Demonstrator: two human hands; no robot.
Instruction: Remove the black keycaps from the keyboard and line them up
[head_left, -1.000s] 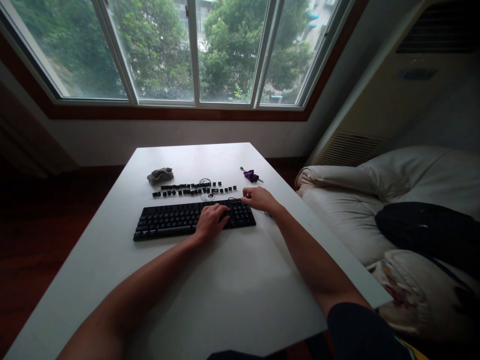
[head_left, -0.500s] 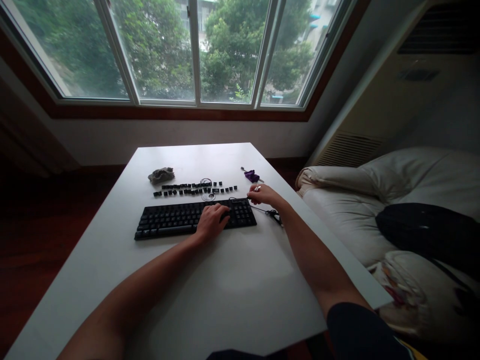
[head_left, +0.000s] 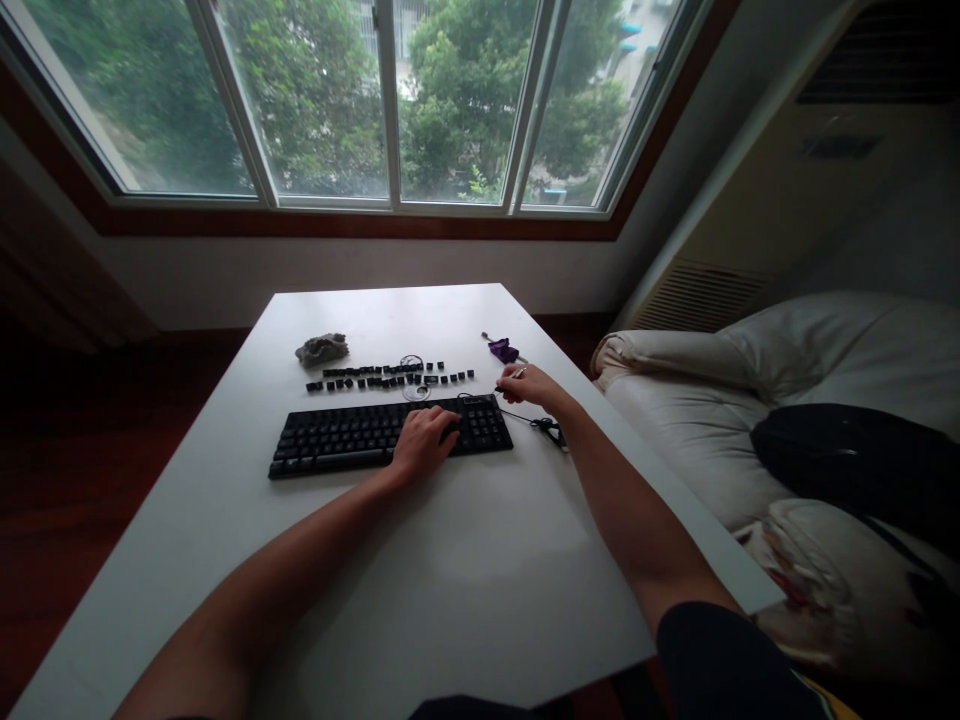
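Keyboard (head_left: pixel 337 438) flat on white table (head_left: pixel 465 560). Left hand (head_left: pixel 424 445) lies over its right part, fingers resting on it, thumb apart from them. Right hand (head_left: pixel 529 387) just beyond its far right corner, fingertips together, clamped on small dark piece (head_left: pixel 499 389), identity unclear. Loose keycaps (head_left: pixel 362 384) in two rows beyond keyboard, grey rag (head_left: pixel 322 349) behind their left end, purple cloth (head_left: pixel 503 350) farther off at right, bundled cable (head_left: pixel 549 430) right of keyboard.
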